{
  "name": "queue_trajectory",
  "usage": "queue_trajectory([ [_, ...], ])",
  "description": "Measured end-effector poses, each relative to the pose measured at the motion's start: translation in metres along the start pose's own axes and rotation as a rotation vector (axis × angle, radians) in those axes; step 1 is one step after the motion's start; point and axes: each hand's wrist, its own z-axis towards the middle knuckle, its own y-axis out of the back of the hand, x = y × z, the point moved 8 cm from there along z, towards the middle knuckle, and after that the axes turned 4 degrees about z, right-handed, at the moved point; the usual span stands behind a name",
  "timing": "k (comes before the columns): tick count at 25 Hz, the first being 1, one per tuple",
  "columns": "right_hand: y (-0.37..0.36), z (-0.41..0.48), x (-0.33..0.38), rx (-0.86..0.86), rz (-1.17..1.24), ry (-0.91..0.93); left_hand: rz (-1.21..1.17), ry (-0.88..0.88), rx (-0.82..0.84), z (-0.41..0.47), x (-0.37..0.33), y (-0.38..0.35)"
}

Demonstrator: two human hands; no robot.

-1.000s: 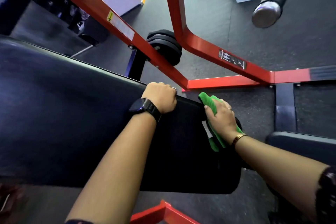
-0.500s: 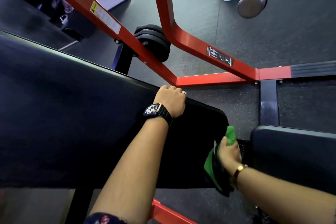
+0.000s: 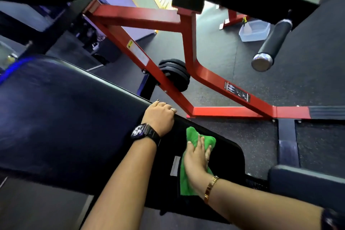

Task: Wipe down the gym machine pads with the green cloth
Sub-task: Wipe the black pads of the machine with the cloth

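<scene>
Here we see the right hand laid flat on the green cloth, its fingers straight and close together, pressing the cloth onto the end of the black pad. The cloth pokes out ahead of the fingertips and trails back under the wrist; a white label sits just left of it. The left hand grips the pad's far edge, fingers curled over it, just left of the cloth. Beyond those fingers rise the red frame and stacked weight plates.
</scene>
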Motion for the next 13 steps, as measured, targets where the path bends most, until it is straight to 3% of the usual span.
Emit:
queue_trajectory([
  [3,-0.028,-0.020,0.078,0.229,0.234,0.113,-0.043,0.124,-0.104,-0.029,0.038,0.023],
  [5,-0.042,-0.036,0.121,0.426,0.425,0.106,-0.254,0.262,-0.145,-0.047,0.067,0.034],
  [7,-0.046,-0.050,0.157,0.557,0.525,0.125,-0.619,0.412,-0.163,-0.066,0.086,0.049],
  [10,-0.035,-0.067,0.196,0.569,0.486,0.251,-1.251,0.704,-0.311,-0.094,0.092,0.080],
  [13,-0.016,-0.083,0.220,0.462,0.312,0.399,-1.652,0.800,-0.383,-0.097,0.076,0.094],
])
